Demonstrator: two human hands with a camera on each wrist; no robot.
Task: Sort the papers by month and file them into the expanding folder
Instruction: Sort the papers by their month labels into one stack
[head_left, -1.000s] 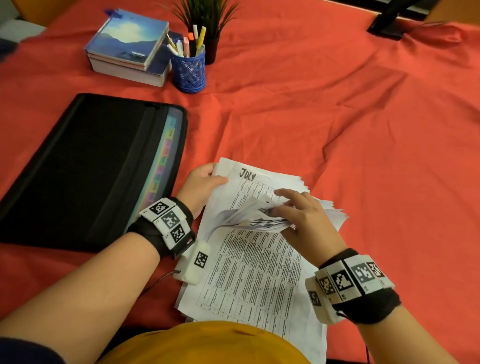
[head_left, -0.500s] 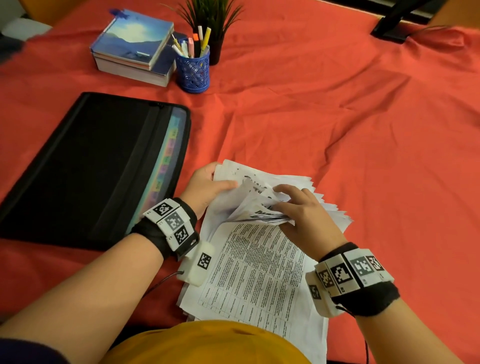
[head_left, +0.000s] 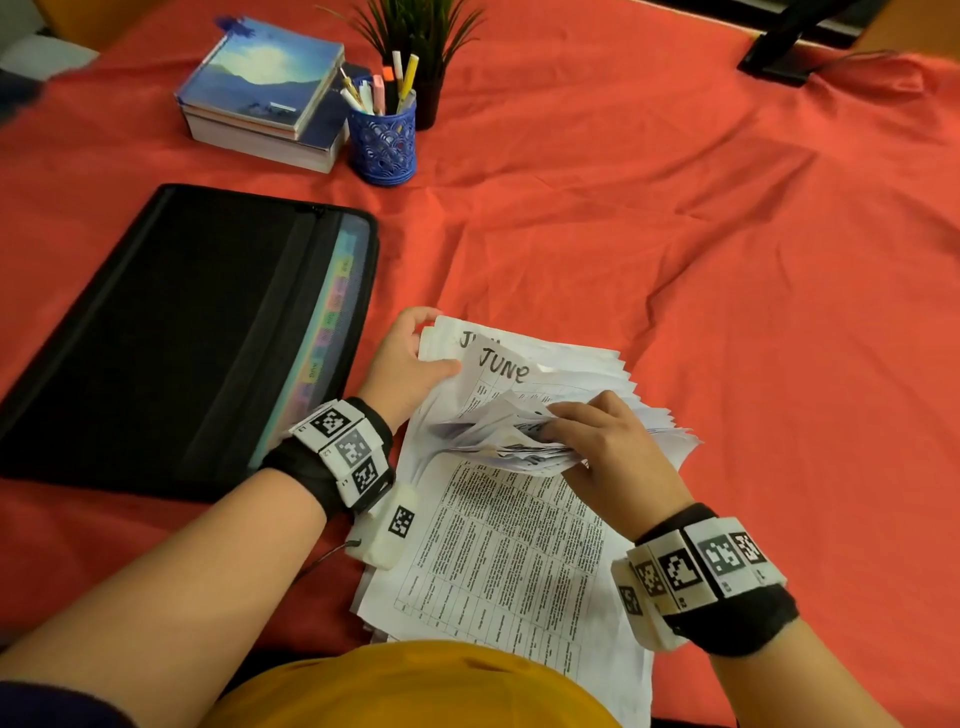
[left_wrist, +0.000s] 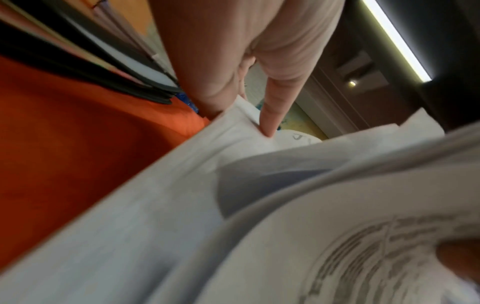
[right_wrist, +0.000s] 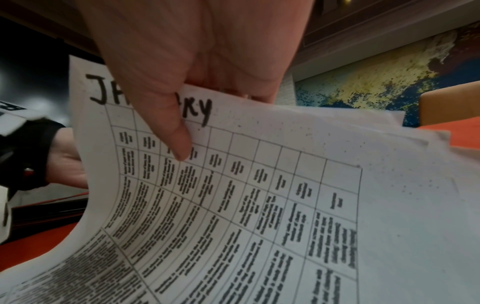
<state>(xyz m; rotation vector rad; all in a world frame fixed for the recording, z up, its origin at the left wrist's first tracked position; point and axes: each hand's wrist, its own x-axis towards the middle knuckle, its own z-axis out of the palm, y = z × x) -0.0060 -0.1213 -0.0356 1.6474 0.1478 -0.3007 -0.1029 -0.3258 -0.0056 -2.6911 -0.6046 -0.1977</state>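
A stack of printed papers lies on the red tablecloth in front of me. My left hand grips the stack's top left corner, thumb on a sheet headed JUNE; a sheet starting "JU" peeks out behind it. My right hand pinches a curled-back bundle of sheet tops above the stack. In the right wrist view the thumb lies on a sheet headed JANUARY. The left wrist view shows my left hand on the blurred paper edges. The black expanding folder lies to the left, its coloured tabs showing.
At the back left are stacked books, a blue pen cup and a small potted plant. A black monitor stand is at the back right. Wrinkled red cloth covers the table to the right.
The sheets have been flipped: the sheet headed JULY was on view, and now a sheet headed JUNE stands in front of it. Both hands stay on the papers.
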